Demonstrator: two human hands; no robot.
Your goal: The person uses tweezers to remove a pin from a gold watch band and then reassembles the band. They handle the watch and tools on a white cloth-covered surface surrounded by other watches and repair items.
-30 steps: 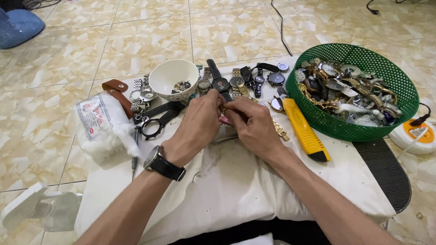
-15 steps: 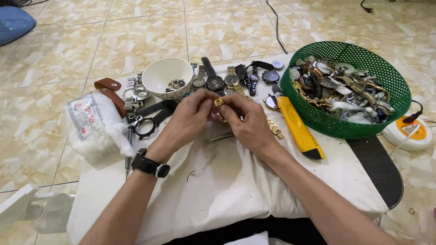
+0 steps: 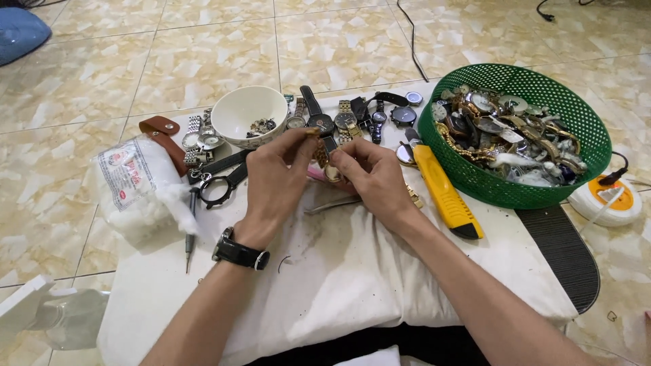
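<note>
Both my hands meet over a white cloth [image 3: 339,271] and pinch a small gold-coloured watch [image 3: 325,157] with a metal band between their fingertips. My left hand [image 3: 274,179], with a black wristwatch on its wrist, grips the upper end of the band. My right hand [image 3: 369,176] holds the lower part near the case. Tweezers [image 3: 325,205] lie on the cloth just below my hands.
A green mesh basket [image 3: 583,129] full of watches stands at the right, with a yellow utility knife [image 3: 444,193] beside it. A white bowl [image 3: 234,112], a row of watches [image 3: 352,115], a loupe [image 3: 217,190], a bag of cotton [image 3: 139,186] and a screwdriver [image 3: 190,234] lie about.
My hands have lifted the gold watch a little and turned it between the fingers. The view has shifted slightly; the other things stay where they were.
</note>
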